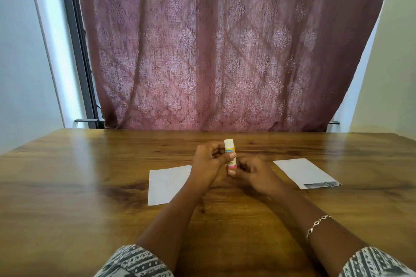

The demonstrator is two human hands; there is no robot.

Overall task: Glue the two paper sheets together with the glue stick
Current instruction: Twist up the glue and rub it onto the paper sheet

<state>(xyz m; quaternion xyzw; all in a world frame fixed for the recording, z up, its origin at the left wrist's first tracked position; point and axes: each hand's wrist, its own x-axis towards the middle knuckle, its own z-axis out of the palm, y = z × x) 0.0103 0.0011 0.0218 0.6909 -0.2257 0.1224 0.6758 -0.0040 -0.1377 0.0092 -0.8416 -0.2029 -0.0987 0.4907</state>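
The left grip is closed round the middle of the glue stick, thumb and fingers curled about the barrel from 9 o'clock. The right grip pinches the lower end of the same barrel from 4 o'clock, and its fingertips hide the base. The glue stick stands nearly upright between the two, its white top end pointing to 12 o'clock and clear of both grips. Yellow and pink label bands show between the fingers. Whether the base touches the worktop cannot be told.

The first paper sheet, white, lies flat on the worktop at about 8 o'clock from the glue stick. Its right edge passes under the left forearm. The second paper sheet lies flat at about 3 o'clock, well apart from the first, with a grey strip along its near edge.

A bracelet circles the right wrist. Patterned grey-and-white sleeves enter at 6 o'clock. A mauve patterned curtain hangs behind the worktop's far edge at 12 o'clock.
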